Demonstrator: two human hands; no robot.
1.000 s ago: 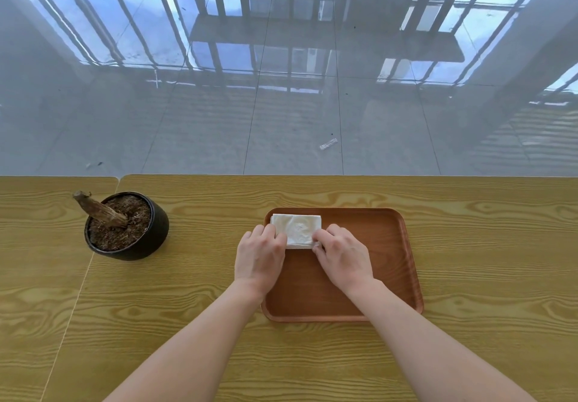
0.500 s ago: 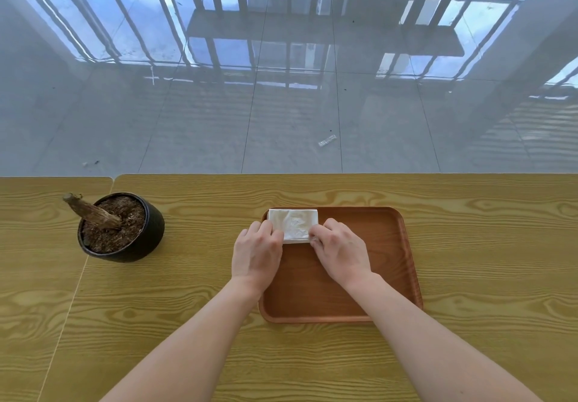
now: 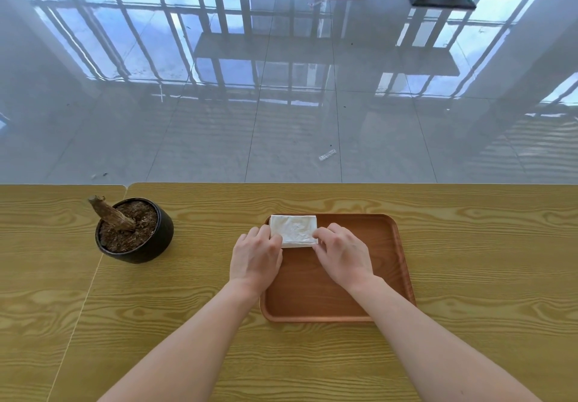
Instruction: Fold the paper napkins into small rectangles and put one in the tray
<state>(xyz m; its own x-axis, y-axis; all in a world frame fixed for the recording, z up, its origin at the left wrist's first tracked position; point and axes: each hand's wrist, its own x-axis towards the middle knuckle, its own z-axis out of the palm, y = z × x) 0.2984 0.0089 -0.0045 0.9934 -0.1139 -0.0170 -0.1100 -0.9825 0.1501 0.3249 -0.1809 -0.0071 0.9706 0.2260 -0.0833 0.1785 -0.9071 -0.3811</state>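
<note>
Left hand [image 3: 256, 257] and right hand [image 3: 344, 254] pinch the folded napkin [image 3: 294, 229], already in the tray [image 3: 403, 261]. Only release seems left.

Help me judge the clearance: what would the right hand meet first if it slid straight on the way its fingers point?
The right hand points away and leftward, its fingers gripping the napkin, so that comes first; beyond it, probably the far rim of the tray.

A white napkin [image 3: 293, 229] with a faint embossed pattern lies in the reddish-brown tray [image 3: 387, 264]. The worktop [image 3: 484, 261] is yellow-ochre with bold wood grain. The pot [image 3: 147, 245] is black, its soil brown.
</note>
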